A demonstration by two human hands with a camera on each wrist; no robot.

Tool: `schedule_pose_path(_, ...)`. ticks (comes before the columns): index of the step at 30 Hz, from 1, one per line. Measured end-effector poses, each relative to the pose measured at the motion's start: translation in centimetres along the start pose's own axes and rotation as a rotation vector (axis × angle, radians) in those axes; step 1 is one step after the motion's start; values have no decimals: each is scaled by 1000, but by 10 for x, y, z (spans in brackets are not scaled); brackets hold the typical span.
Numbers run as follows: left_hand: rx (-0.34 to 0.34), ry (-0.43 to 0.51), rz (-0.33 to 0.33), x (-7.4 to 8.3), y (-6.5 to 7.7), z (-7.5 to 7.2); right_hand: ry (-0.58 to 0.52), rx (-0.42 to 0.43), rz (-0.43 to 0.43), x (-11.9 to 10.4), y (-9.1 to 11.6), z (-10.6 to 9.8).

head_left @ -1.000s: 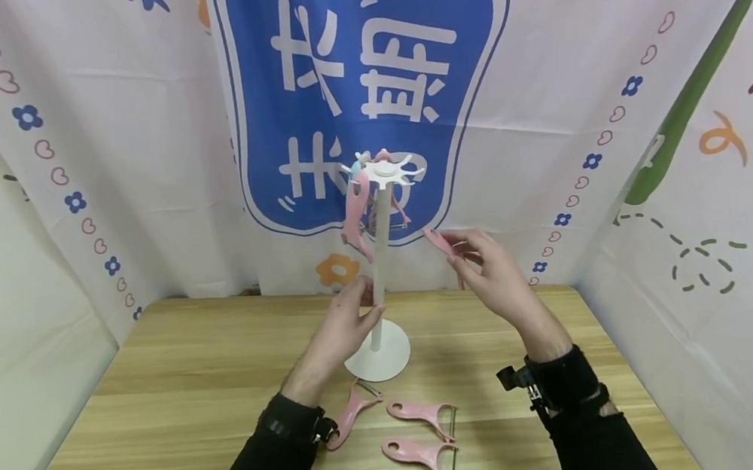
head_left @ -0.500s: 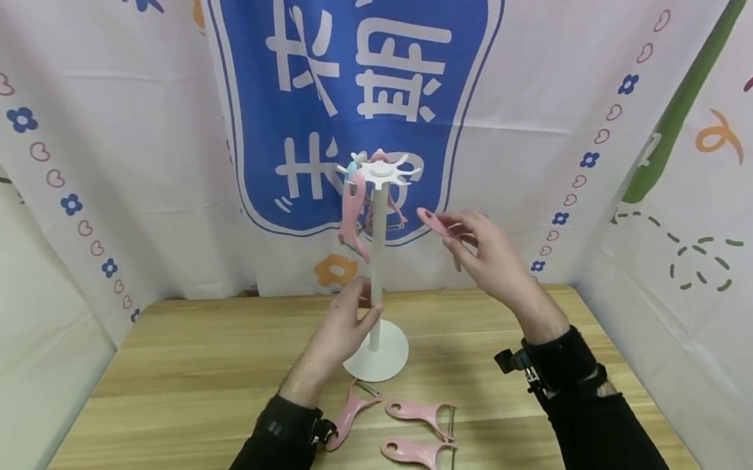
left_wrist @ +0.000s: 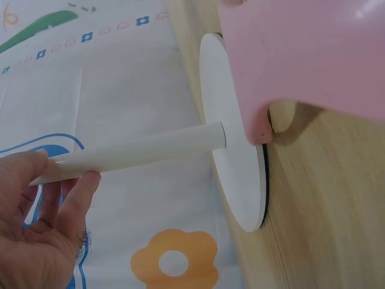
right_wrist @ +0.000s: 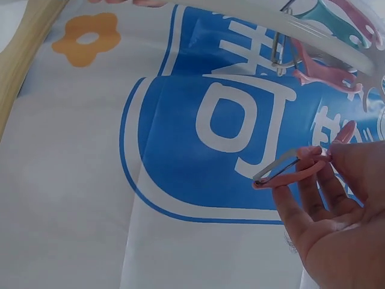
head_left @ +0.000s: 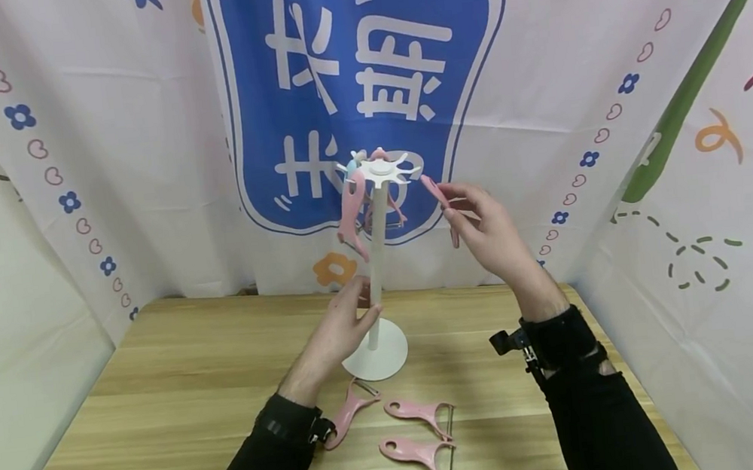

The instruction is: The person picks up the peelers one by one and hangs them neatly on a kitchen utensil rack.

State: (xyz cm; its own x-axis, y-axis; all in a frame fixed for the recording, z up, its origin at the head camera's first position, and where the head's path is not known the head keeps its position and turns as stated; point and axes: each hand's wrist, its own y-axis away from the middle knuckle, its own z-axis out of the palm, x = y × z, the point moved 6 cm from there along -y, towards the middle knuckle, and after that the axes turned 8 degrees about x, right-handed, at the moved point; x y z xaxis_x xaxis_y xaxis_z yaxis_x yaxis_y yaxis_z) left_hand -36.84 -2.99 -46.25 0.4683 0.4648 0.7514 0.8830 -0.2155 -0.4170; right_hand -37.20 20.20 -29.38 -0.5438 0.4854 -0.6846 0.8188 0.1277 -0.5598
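Cloth (head_left: 137, 152) backs the gripped peeler (head_left: 436, 192), its handle (head_left: 431, 186) slanting up-left.

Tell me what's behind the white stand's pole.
In the head view, part of a hanging pink peeler shows behind the pole, on its right, with the printed cloth backdrop farther back. Whatever lies directly behind the pole is covered.
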Motion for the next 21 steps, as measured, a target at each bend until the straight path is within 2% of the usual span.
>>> schedule_pose_path(10, 4, 7, -7, 0, -1, 1, -96, 5, 35, -8, -14, -2)
schedule_pose_path(21, 1, 6, -18, -2, 0, 1, -345, -69, 124, -15, -25, 7)
